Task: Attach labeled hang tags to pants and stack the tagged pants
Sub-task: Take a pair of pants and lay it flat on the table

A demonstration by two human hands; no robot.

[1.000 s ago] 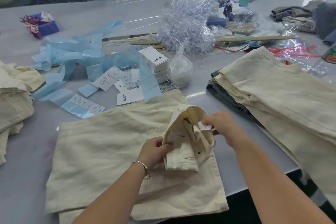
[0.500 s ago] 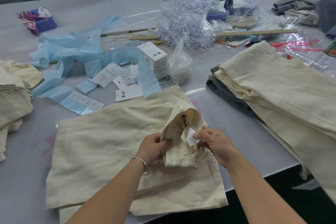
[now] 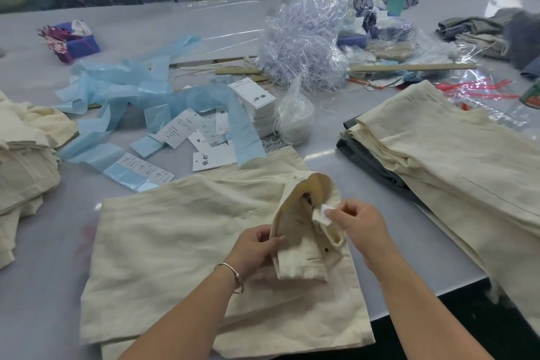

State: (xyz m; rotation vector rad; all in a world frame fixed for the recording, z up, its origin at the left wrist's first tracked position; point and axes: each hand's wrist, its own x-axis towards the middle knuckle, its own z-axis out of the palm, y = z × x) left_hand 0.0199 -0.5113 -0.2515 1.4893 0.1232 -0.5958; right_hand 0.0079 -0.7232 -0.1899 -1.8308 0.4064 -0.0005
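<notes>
Grey tabletop (image 3: 336, 152) is carrying cream pants (image 3: 181, 248) lying folded at its near edge, waistband raised. Left hand (image 3: 257, 251) is pinching the waistband's left side; right hand (image 3: 356, 225) is pinching a small white label (image 3: 326, 210) inside it. Clear plastic bag (image 3: 306, 38) toward the far edge is holding tangled clear strands; a stack of hang tags (image 3: 257, 108) is standing just beside a smaller bag (image 3: 295, 120).
</notes>
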